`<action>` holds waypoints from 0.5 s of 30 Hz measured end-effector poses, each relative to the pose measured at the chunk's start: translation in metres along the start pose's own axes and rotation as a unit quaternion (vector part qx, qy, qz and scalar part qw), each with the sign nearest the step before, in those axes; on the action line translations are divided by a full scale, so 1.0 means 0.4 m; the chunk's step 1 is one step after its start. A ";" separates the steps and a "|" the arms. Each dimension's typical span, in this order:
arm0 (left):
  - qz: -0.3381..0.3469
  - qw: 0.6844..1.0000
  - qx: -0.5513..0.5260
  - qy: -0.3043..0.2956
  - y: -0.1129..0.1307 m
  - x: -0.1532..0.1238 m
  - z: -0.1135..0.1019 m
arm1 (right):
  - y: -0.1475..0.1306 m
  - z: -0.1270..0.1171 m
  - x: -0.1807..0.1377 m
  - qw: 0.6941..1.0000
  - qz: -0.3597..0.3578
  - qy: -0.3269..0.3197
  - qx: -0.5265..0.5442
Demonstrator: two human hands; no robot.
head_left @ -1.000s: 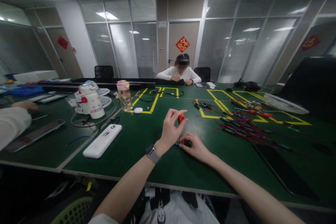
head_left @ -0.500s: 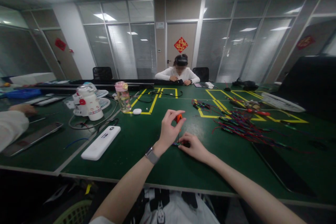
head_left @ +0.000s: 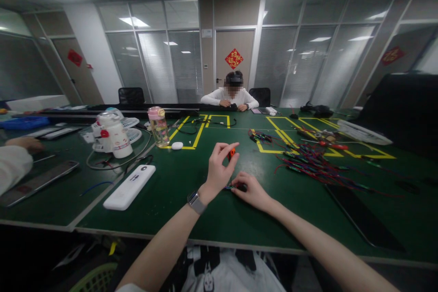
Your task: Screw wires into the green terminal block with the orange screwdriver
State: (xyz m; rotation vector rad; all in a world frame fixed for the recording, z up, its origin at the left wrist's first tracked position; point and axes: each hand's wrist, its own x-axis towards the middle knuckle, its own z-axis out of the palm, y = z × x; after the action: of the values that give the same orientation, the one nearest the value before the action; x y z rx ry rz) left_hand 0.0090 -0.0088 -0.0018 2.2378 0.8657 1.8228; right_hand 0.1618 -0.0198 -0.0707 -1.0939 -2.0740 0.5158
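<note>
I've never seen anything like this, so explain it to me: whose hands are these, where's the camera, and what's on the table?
There's no machine: these are one person's bare hands, seen from a camera worn on that person's head. The left hand holds an upright tool with an orange handle and thin shaft. The right hand is at a small greenish part below it; its grip is unclear. On the dark green tabletop lie a white rounded rectangular block and a tangle of thin red and dark wires. Another person in a white top sits opposite.
</note>
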 end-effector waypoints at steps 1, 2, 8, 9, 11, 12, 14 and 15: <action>-0.001 1.000 -0.010 -0.014 0.001 0.000 0.000 | 0.000 0.000 0.000 1.000 0.000 0.001 0.000; -0.003 1.000 -0.019 -0.024 0.002 -0.001 -0.001 | 0.000 -0.001 0.000 1.000 -0.001 0.000 0.000; 0.010 1.000 0.018 0.020 -0.002 -0.003 0.006 | 0.000 0.000 0.002 1.000 0.003 -0.006 -0.002; 0.012 0.999 0.026 0.029 -0.003 -0.003 0.007 | 0.001 0.000 0.002 1.000 0.003 -0.007 -0.005; 0.012 0.999 0.028 0.032 -0.004 -0.002 0.006 | 0.003 0.002 0.002 1.000 0.001 -0.009 -0.009; 0.010 0.999 0.021 0.024 -0.004 -0.002 0.005 | 0.004 0.002 0.002 1.000 0.000 -0.010 -0.010; 0.000 1.000 -0.009 -0.001 -0.004 -0.002 0.002 | 0.007 0.003 0.001 1.000 -0.001 -0.011 -0.007; -0.008 0.999 -0.027 -0.015 -0.004 -0.003 0.001 | 0.007 0.003 0.001 1.000 -0.001 -0.010 -0.005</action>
State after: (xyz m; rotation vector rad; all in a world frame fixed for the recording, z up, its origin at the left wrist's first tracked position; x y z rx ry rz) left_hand 0.0088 -0.0079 -0.0035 2.2133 0.8171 1.7796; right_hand 0.1622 -0.0178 -0.0732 -1.0962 -2.0976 0.5187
